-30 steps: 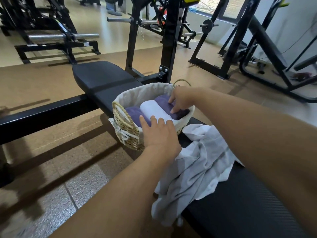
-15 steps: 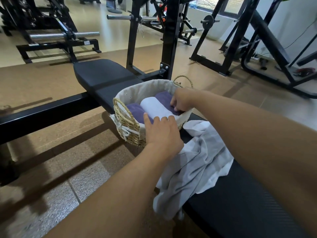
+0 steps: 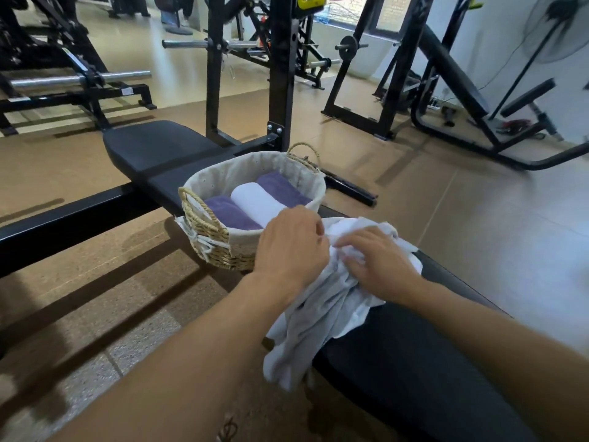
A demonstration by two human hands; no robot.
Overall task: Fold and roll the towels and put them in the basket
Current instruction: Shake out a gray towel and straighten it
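Both hands grip crumpled white towel beside basket.

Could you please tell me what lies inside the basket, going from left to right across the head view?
Within the basket: left purple rolled towel → white rolled towel → right purple rolled towel.

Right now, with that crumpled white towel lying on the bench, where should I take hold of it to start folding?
Probably the bunched top of the white towel, where the left hand and right hand rest, coming from above. That part lies on the bench beside the basket, while the lower part hangs over the bench's edge. Its corners are hidden in the folds.
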